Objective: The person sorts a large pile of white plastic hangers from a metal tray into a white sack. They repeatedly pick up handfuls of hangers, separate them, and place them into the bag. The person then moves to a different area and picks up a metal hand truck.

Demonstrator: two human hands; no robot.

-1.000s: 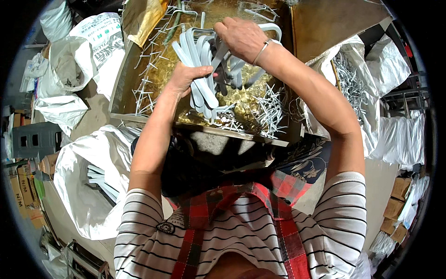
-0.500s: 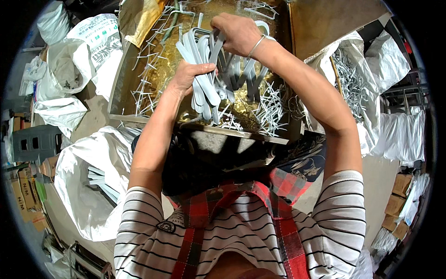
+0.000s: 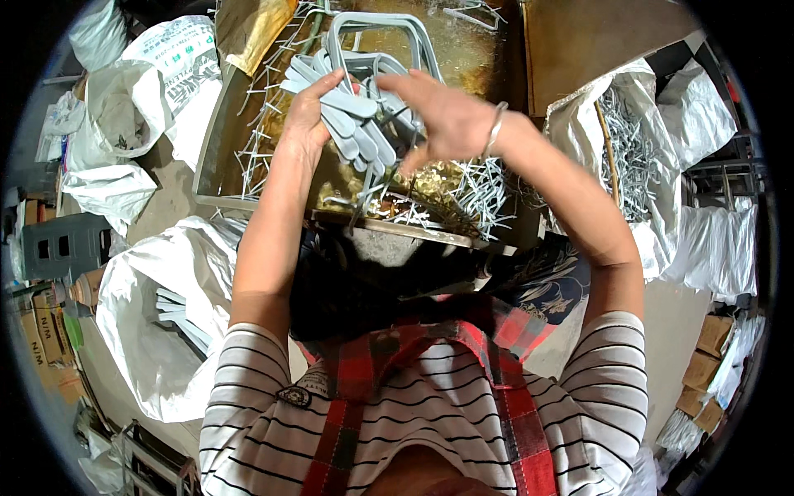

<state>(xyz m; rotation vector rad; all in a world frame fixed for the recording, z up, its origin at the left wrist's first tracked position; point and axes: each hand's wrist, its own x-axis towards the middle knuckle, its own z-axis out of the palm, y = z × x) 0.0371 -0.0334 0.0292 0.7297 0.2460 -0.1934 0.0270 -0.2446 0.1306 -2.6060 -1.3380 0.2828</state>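
Note:
A bundle of flat light-grey plastic pieces with rounded ends [image 3: 357,136] is in my left hand [image 3: 308,120], thumb on top and fingers underneath. Some of them form rounded rectangular loops that stand up at the far side of the bundle. To the right of it is my right hand [image 3: 459,124], blurred, with a bangle at the wrist. Its thumb and fingers are spread around the bundle's right side, and I make out nothing held in them. Both hands are above a shallow metal tray [image 3: 217,132] with shiny, wet-looking yellowish contents. Thin pale scraps [image 3: 482,198] lie heaped at its near right.
An open white sack [image 3: 136,331] with grey strips inside stands at my left. Another sack [image 3: 571,116] at the right holds grey scraps and a stick. A brown panel [image 3: 604,41] rises beside the tray's far right. A dark plastic stool [image 3: 66,246] is at far left.
The bundle has tilted and moved slightly left and away with my left hand, its loops now upright. My right hand has come off the top of the pieces, moving right and nearer, fingers spreading.

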